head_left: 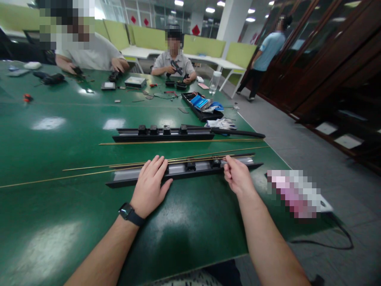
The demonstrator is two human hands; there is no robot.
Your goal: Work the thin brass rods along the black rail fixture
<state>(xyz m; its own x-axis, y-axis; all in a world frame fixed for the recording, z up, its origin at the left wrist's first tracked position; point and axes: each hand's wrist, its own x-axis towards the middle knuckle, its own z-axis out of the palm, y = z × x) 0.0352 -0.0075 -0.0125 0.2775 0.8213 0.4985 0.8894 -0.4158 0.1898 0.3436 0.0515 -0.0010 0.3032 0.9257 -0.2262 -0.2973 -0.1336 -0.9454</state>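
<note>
The left hand [151, 180] lies flat, unclenched; uneven pressure could roll the thin golden rods [205, 158], apparently pinched by the right hand [237, 174].

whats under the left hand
The left hand covers part of a long black-and-silver channel; thin golden rods show on both sides. A small dark block peeks out beside it. Whatever lies directly beneath is hidden.

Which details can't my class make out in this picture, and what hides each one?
All in the head view:
Part of the near black rail: covered by the left hand.
What the right hand grips, if anything: hidden by its curled fingers.
Left end of the lowest golden rod: cut off by the picture's edge.
Markings on the pink-and-white object: blurred by pixelation.
</note>
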